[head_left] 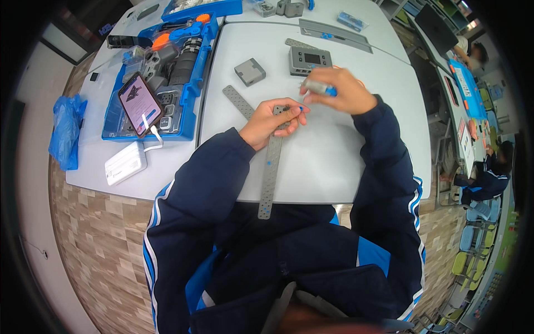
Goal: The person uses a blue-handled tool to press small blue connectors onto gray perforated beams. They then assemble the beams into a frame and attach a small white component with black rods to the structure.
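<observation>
Head view: long grey perforated beam [270, 172], studded with holes and a few blue pins, lies on white table [328, 161], near end overhanging the edge. Left hand [272, 119] pinches its far end. Right hand [339, 89], just beyond, closed around small grey-and-blue part [320, 87].

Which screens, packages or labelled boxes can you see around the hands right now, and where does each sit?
Phone: propped in the blue parts case, screen lit pinkish, white cable attached.
Blue parts case: left table, open, rectangular, holding grey and orange parts.
Grey controller: above the right hand, boxy, small dark screen.
White power pack: left table's near edge, flat rectangle.
Blue plastic bag: hanging off the table's left side.
</observation>
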`<state>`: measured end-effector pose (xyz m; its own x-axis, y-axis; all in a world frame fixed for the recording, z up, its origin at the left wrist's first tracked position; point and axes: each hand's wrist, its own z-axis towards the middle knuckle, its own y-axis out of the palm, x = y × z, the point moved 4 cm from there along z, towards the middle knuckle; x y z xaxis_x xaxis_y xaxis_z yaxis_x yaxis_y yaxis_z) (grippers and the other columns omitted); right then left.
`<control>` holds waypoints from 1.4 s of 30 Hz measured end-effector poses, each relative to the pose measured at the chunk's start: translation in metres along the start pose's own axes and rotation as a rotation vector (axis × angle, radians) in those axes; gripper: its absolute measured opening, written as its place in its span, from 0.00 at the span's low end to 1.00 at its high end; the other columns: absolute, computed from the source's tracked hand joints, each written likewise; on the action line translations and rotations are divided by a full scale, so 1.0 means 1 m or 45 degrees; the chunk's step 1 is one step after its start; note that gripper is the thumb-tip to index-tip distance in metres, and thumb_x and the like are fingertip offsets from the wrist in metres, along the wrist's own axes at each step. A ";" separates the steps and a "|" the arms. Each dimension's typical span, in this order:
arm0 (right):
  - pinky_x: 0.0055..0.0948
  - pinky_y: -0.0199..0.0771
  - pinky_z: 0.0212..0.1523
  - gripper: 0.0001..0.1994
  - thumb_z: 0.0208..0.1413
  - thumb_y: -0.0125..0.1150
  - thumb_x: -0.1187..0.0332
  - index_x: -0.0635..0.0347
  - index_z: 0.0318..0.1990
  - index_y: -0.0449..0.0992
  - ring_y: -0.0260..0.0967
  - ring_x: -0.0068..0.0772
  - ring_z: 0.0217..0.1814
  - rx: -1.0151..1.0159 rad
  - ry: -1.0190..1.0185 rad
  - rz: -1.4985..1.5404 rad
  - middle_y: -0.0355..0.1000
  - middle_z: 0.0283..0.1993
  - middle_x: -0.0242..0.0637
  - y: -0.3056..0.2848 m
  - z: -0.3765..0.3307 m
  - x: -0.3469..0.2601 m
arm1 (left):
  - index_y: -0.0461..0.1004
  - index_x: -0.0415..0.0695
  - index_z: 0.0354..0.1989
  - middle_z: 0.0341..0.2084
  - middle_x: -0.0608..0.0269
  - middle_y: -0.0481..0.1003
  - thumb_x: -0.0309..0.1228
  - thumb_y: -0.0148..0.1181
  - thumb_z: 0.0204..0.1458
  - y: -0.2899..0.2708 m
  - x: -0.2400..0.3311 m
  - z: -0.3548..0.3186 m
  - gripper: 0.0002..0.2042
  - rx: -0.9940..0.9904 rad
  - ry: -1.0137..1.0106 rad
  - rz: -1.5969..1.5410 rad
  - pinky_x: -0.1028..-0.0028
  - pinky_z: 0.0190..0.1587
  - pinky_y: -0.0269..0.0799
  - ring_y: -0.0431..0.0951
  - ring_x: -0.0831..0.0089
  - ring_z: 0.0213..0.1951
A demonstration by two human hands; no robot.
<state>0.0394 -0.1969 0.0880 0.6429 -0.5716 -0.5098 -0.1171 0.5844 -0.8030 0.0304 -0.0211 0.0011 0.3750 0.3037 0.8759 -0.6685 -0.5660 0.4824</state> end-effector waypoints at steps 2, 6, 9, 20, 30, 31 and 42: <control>0.35 0.72 0.38 0.14 0.50 0.70 0.61 0.58 0.40 0.80 0.73 0.46 0.36 -0.045 -0.046 -0.011 0.75 0.34 0.38 0.014 0.000 -0.018 | 0.72 0.33 0.46 0.30 0.58 0.75 0.33 0.54 0.64 -0.001 -0.001 -0.001 0.13 0.007 -0.002 -0.029 0.86 0.18 0.54 0.65 0.86 0.22; 0.35 0.72 0.38 0.12 0.49 0.70 0.64 0.59 0.38 0.80 0.73 0.45 0.36 0.044 0.030 0.039 0.75 0.34 0.38 0.022 0.002 -0.018 | 0.71 0.33 0.48 0.30 0.59 0.74 0.34 0.53 0.65 -0.005 -0.003 -0.002 0.14 0.067 -0.064 -0.002 0.86 0.19 0.54 0.63 0.87 0.20; 0.34 0.72 0.38 0.10 0.50 0.70 0.65 0.59 0.37 0.81 0.74 0.44 0.35 -0.059 0.018 0.086 0.75 0.32 0.40 0.017 -0.001 0.001 | 0.71 0.33 0.50 0.29 0.62 0.73 0.34 0.53 0.65 -0.004 -0.003 -0.002 0.15 0.088 -0.111 -0.035 0.87 0.19 0.53 0.62 0.87 0.20; 0.44 0.72 0.40 0.12 0.52 0.66 0.57 0.45 0.43 0.81 0.78 0.44 0.39 0.728 0.888 -1.058 0.79 0.33 0.39 -0.053 -0.012 0.222 | 0.67 0.37 0.56 0.35 0.61 0.70 0.27 0.45 0.62 -0.002 -0.013 0.003 0.15 0.045 -0.086 0.051 0.78 0.31 0.61 0.67 0.79 0.29; 0.42 0.68 0.41 0.12 0.52 0.67 0.60 0.47 0.44 0.80 0.76 0.40 0.40 0.786 0.433 -1.199 0.77 0.34 0.36 -0.053 -0.005 0.159 | 0.67 0.36 0.55 0.40 0.56 0.72 0.31 0.38 0.68 -0.013 -0.018 0.006 0.15 0.118 0.082 0.245 0.76 0.40 0.69 0.73 0.75 0.36; 0.40 0.69 0.40 0.12 0.53 0.66 0.60 0.49 0.43 0.80 0.76 0.42 0.39 0.770 0.410 -1.118 0.77 0.35 0.37 -0.052 -0.004 0.134 | 0.67 0.35 0.55 0.41 0.56 0.72 0.31 0.38 0.68 -0.015 -0.019 0.006 0.15 0.159 0.069 0.263 0.76 0.40 0.70 0.74 0.75 0.36; 0.37 0.71 0.29 0.13 0.52 0.67 0.60 0.62 0.33 0.80 0.72 0.52 0.26 0.226 0.195 -0.121 0.75 0.25 0.45 0.051 -0.016 -0.018 | 0.70 0.38 0.46 0.31 0.59 0.75 0.38 0.38 0.69 -0.008 -0.012 0.002 0.17 0.114 0.071 0.191 0.77 0.35 0.70 0.75 0.75 0.30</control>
<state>0.0101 -0.1661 0.0516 0.5211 -0.7016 -0.4860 0.0822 0.6081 -0.7896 0.0325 -0.0220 -0.0137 0.2376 0.2513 0.9383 -0.6533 -0.6735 0.3458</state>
